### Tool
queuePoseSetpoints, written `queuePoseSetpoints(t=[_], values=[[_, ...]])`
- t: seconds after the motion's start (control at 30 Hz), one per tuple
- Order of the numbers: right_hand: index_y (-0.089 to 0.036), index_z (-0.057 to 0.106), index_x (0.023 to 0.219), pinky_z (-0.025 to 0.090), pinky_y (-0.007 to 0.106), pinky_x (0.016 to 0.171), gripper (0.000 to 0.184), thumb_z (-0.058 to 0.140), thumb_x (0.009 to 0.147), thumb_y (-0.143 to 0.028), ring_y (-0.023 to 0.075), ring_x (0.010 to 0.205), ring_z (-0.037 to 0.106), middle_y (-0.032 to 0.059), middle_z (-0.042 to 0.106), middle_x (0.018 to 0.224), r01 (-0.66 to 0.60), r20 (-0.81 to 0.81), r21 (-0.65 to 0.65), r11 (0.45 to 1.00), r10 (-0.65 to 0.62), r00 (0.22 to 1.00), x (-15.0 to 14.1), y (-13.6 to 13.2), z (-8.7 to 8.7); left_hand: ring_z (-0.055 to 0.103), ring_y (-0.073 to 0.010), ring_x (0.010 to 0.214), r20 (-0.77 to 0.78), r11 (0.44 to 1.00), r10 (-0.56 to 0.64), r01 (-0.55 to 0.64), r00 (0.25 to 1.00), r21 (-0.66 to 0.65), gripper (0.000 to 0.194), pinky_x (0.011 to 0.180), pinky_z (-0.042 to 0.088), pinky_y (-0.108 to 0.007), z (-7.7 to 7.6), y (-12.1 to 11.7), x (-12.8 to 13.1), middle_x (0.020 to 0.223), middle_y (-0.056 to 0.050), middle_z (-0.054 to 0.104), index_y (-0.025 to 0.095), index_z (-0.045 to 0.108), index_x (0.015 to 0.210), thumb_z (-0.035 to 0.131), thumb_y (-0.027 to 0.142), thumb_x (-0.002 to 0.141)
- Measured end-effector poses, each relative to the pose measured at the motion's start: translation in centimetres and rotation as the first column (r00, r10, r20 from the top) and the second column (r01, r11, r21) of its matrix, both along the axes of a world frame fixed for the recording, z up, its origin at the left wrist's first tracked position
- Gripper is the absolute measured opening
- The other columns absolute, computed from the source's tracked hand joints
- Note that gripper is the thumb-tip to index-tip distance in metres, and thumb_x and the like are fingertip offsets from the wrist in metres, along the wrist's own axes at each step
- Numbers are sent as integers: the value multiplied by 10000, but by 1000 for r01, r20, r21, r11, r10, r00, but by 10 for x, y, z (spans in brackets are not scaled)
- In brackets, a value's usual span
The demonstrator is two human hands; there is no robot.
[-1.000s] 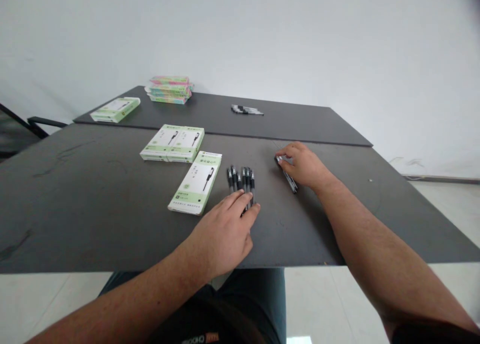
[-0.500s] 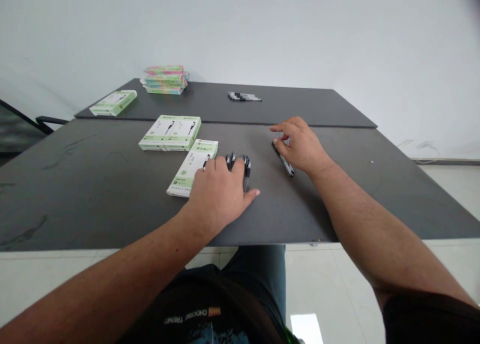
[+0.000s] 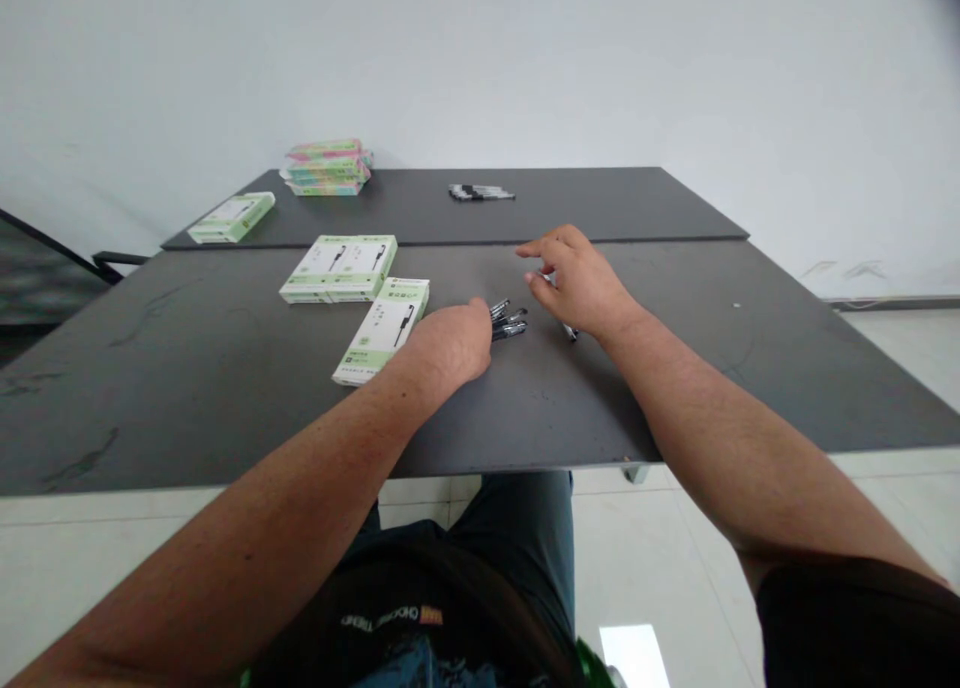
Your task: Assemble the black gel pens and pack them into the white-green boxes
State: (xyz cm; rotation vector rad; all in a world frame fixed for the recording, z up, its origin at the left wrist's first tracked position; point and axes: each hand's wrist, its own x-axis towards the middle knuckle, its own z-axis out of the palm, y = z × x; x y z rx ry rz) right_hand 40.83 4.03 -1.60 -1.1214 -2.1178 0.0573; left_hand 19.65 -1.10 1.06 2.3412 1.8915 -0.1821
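Evidently the left hand (image 3: 456, 343) has its grip closed round a bunch of pens (image 3: 510, 324); the fingertips are out of sight behind the hand, while the dark ends poke out at three o'clock, slightly fanned, low over the worktop (image 3: 225, 398). At two o'clock from it, the right hand (image 3: 576, 280) arches over the other pens (image 3: 571, 334), index finger and thumb apart; whether its hidden fingers pinch them, I cannot tell.

The bunch would sit better squared up: ends level, barrels side by side, a light squeeze from both sides rather than a hard one, since round barrels may roll over each other. Tapping the ends on the worktop should even them out. The right hand does best low and flat-fingered, so that its pens don't skid. The left forearm lies close by the box (image 3: 379, 330) at ten o'clock from the left hand, so a small lift would avoid nudging it.
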Motion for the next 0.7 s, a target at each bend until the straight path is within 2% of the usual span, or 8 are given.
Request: queuePoseSetpoints(t=[0.13,0.23,0.3,0.4,0.47,0.5,0.57,0.7], values=[[-213,713,1395,594,554,1108,402,645,1001,-251,323,1085,693,153,732,1260,82,-118,66,994,-74,990,1,-2,4,840,-390,1094,90,1000,1,-4,996,29,391,965,647,-453,2,1,-6,1165,-244,840,132,686,1313,693,187,926],[-249,706,1194,608,496,986,230,614,1078,-426,300,984,688,94,726,1022,225,-264,75,971,-198,944,7,-3,6,826,-356,1104,183,997,2,-17,983,79,343,947,643,-432,15,3,-21,1176,-188,835,159,667,1325,622,247,997],[-264,672,1042,599,444,890,353,588,1098,-603,265,877,678,51,684,874,228,-320,-9,974,-219,922,7,-5,6,819,-322,1088,312,990,2,-46,950,134,345,938,643,-417,25,5,-33,1163,-143,830,178,652,1349,585,246,1017],[-256,672,1171,611,404,816,661,567,1001,-887,253,894,724,63,739,966,-59,-463,-226,972,-54,885,-13,-13,4,806,-300,1061,532,968,-25,-113,846,225,332,942,643,-419,33,8,-43,1128,-111,821,187,653,1311,607,203,983],[-249,615,1426,658,433,885,915,639,879,-983,302,1136,764,151,761,1323,-335,-605,-314,888,84,792,-40,-21,5,802,-305,1047,598,958,-63,-120,799,261,308,929,649,-426,29,11,-42,1107,-111,816,176,650,1274,632,189,966],[-256,595,1480,662,454,975,959,696,848,-970,316,1245,751,166,735,1444,-417,-645,-337,844,116,755,-57,-25,7,802,-305,1036,615,954,-99,-102,782,283,313,916,656,-424,24,12,-40,1101,-111,814,167,642,1286,635,193,974],[-268,599,1489,632,465,1117,888,776,861,-870,313,1337,735,150,748,1485,-459,-697,-384,801,74,713,-89,-29,9,802,-289,1052,652,939,-217,-27,727,343,346,921,672,-409,12,18,-31,1144,-112,808,146,613,1371,591,213,1032],[-266,670,1422,616,451,1179,510,718,994,-540,268,1355,754,92,801,1437,-392,-791,-461,796,-169,588,-127,-18,12,738,-288,1312,668,897,-339,14,662,441,379,1149,625,-422,-13,33,-17,1371,-148,744,113,614,1421,442,152,1085]])
